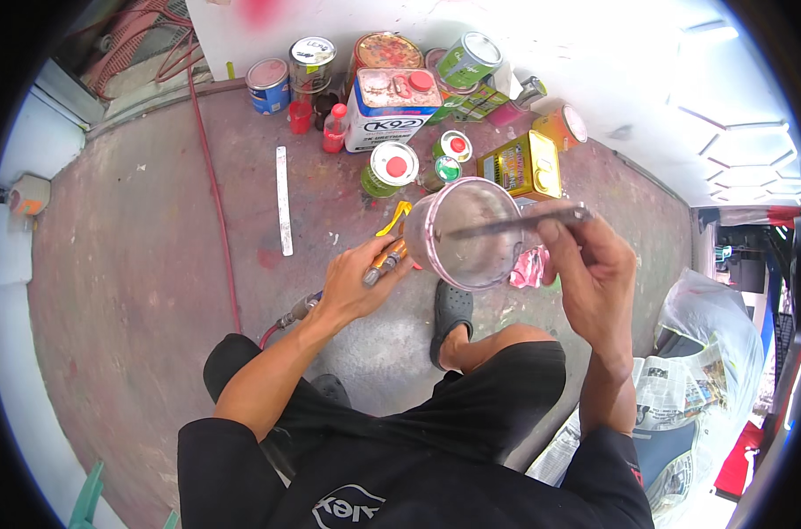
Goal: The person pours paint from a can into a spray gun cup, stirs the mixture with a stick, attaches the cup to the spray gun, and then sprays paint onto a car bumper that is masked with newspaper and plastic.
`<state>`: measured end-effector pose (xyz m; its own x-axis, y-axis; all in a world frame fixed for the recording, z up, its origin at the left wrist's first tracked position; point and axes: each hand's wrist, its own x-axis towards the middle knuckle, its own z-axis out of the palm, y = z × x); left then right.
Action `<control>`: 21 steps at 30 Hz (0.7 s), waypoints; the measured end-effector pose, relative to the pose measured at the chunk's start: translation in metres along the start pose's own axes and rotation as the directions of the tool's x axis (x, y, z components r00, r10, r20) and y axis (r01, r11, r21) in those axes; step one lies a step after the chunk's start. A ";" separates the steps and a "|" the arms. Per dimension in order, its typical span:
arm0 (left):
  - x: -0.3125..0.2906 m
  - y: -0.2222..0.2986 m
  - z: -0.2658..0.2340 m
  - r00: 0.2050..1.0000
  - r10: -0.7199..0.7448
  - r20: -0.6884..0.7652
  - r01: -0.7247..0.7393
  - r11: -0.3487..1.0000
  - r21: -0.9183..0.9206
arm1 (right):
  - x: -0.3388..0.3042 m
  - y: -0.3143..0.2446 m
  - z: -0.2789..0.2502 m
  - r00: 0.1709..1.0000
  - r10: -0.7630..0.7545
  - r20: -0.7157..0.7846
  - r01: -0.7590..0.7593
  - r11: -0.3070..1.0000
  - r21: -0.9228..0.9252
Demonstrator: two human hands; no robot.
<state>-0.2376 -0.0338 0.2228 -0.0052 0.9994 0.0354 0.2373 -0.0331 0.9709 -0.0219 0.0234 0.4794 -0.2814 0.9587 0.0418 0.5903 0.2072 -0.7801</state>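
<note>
My left hand (355,280) is closed around an orange metal spray gun (388,261), its hose fitting pointing back toward me. Just right of that hand is a wide clear plastic cup (473,264), its round mouth tilted up at me and its wall tinted pinkish. It looks fixed to the gun, though the joint is hidden. Between thumb and fingers, my right hand (599,278) pinches a thin dark stirring stick (550,217). The stick lies nearly level across the cup's mouth, its far end seeming to reach inside. A yellow strap (395,219) shows behind the gun.
Several paint cans stand along the white wall, among them a white rectangular can (392,119), a gold can (522,166) and a green can (390,170). A white strip (283,201) lies on the stained floor, left of which runs a red hose (213,185). Newspaper-and-plastic-covered items (692,379) sit at right.
</note>
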 end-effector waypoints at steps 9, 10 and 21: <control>-0.001 0.003 -0.003 0.999 -0.016 0.041 0.014 0.999 0.029 | -0.005 0.002 -0.004 1.000 -0.013 -0.005 0.013 1.000 -0.003; -0.001 0.002 -0.003 0.999 -0.012 0.035 0.011 1.000 0.019 | 0.001 -0.002 -0.003 1.000 0.002 -0.026 -0.003 1.000 -0.027; 0.001 -0.004 0.003 0.999 0.035 -0.016 -0.035 0.999 -0.029 | 0.009 -0.006 0.015 0.996 -0.078 -0.031 0.079 0.997 0.006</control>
<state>-0.2358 -0.0328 0.2186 -0.0128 0.9973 0.0730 0.2088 -0.0687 0.9755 -0.0394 0.0282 0.4756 -0.3030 0.9451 0.1224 0.5620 0.2809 -0.7779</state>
